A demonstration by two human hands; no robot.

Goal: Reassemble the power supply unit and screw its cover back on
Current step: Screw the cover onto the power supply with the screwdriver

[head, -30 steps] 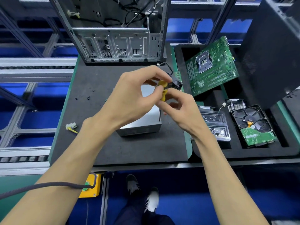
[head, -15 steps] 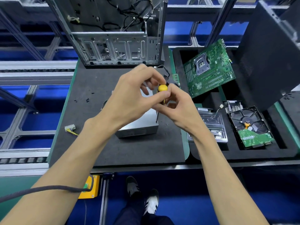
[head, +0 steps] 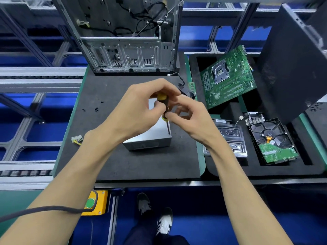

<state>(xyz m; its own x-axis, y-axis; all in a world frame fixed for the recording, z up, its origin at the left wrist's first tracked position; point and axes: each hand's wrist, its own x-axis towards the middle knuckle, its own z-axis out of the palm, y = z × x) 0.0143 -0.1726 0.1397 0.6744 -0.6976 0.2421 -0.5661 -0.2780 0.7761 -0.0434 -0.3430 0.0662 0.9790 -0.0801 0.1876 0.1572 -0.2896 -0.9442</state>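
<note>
A grey metal power supply unit (head: 150,140) lies on the black foam mat (head: 109,163), partly hidden by my hands. A screwdriver (head: 164,106) with a yellow and black handle stands upright, its tip on the unit's near right corner. My left hand (head: 139,106) grips the top of the handle. My right hand (head: 187,117) pinches the handle's lower end just above the shaft. Three small black screws (head: 96,109) lie loose on the mat to the left.
An open computer case (head: 127,36) stands at the back of the mat. A white cable connector (head: 77,139) lies at the mat's left edge. The right foam tray holds a green motherboard (head: 228,76), a hard drive (head: 272,140), a metal bracket (head: 228,138) and a black side panel (head: 297,59).
The screwdriver has come upright with its tip down on the unit's corner. Both hands have shifted along the handle, the left to the top, the right to the bottom.
</note>
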